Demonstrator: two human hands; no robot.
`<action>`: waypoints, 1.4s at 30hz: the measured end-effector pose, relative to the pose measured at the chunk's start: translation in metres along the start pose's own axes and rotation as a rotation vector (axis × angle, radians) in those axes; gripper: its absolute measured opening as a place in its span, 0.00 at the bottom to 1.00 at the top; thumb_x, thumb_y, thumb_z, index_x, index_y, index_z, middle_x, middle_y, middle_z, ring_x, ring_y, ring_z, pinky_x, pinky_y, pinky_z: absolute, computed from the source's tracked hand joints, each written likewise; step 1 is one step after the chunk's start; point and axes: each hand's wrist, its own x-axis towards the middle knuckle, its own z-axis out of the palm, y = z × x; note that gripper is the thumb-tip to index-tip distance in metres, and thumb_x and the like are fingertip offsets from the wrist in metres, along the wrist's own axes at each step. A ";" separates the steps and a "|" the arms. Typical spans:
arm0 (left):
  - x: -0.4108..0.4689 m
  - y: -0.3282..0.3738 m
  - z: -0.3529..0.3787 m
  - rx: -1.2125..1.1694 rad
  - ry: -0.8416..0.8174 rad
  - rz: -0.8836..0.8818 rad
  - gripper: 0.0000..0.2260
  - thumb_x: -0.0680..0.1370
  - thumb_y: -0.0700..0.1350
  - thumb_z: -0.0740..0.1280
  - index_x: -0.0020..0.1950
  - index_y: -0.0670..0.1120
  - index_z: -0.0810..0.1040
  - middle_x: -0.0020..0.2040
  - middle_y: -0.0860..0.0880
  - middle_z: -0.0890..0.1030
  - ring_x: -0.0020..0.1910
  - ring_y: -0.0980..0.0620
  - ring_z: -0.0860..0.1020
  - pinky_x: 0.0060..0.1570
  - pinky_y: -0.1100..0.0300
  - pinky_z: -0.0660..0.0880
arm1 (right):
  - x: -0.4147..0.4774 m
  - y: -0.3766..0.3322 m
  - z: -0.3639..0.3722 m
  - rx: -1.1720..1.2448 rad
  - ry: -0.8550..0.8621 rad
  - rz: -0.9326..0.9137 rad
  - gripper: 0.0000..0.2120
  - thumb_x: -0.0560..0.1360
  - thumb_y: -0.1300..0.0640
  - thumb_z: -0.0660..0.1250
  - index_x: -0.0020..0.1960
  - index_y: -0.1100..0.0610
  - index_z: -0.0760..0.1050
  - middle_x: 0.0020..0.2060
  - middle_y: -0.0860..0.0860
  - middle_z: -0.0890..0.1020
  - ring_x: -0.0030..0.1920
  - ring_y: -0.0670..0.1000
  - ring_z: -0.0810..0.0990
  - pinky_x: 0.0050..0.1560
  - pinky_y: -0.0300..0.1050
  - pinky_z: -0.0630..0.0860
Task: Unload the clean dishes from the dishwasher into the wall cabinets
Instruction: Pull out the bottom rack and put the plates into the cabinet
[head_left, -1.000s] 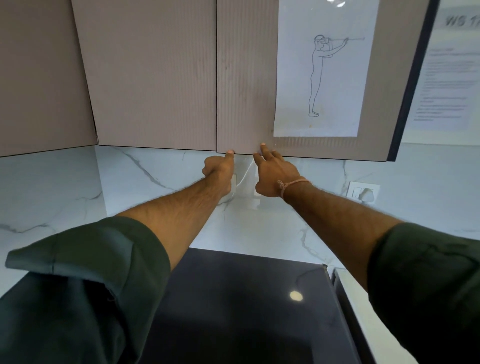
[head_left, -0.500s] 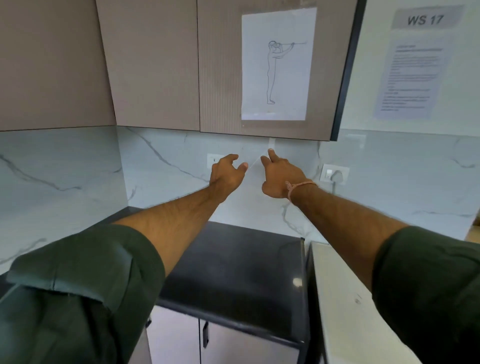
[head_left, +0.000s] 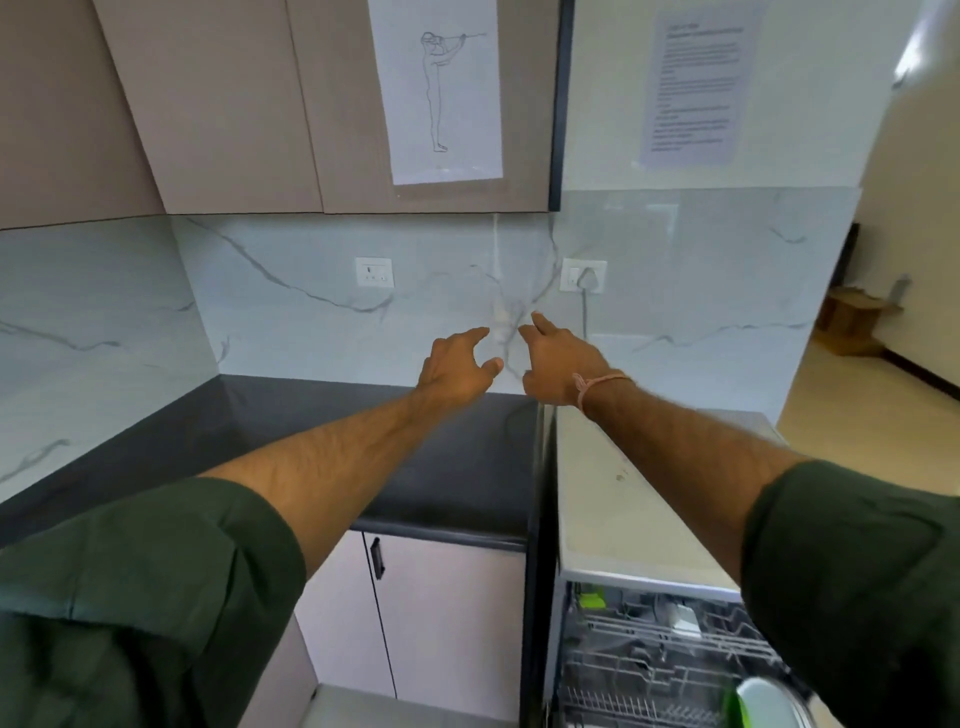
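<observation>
Above and to the left of the dishwasher (head_left: 644, 613), the wall cabinets (head_left: 223, 104) are shut. Three door fronts are counted, each cut off by the frame's edges. Two paper sheets are counted higher up, and the text on the right one is too blurred to read. Above the dishwasher's back left corner, the left hand (head_left: 457, 364) and right hand (head_left: 558, 366) are held close together but apart, fingers loosely spread, nothing grasped. The dishwasher is open, but its rack (head_left: 649, 660) is partly hidden by the right sleeve (head_left: 857, 597). One green-and-white dish (head_left: 763, 701) is cut off at the bottom edge, and the other contents cannot be made out.
</observation>
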 end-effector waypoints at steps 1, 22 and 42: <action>-0.006 0.002 0.006 -0.002 -0.015 0.010 0.27 0.80 0.54 0.65 0.78 0.51 0.63 0.76 0.48 0.67 0.76 0.45 0.61 0.71 0.49 0.63 | -0.010 0.005 0.002 0.004 -0.010 0.012 0.35 0.75 0.55 0.68 0.78 0.55 0.57 0.79 0.53 0.55 0.70 0.59 0.69 0.65 0.54 0.72; 0.065 -0.056 -0.095 -0.207 0.223 -0.230 0.30 0.78 0.53 0.68 0.77 0.48 0.62 0.76 0.44 0.66 0.72 0.42 0.68 0.70 0.48 0.68 | 0.087 -0.053 -0.042 -0.003 0.073 -0.196 0.33 0.78 0.54 0.63 0.79 0.54 0.53 0.80 0.52 0.50 0.74 0.58 0.63 0.71 0.52 0.67; 0.354 -0.320 -0.258 -1.124 0.341 -0.433 0.18 0.81 0.47 0.64 0.69 0.41 0.72 0.62 0.45 0.74 0.60 0.44 0.78 0.64 0.48 0.75 | 0.411 -0.287 0.011 -0.100 0.198 -0.339 0.33 0.76 0.57 0.66 0.78 0.57 0.57 0.79 0.54 0.55 0.75 0.58 0.62 0.72 0.52 0.63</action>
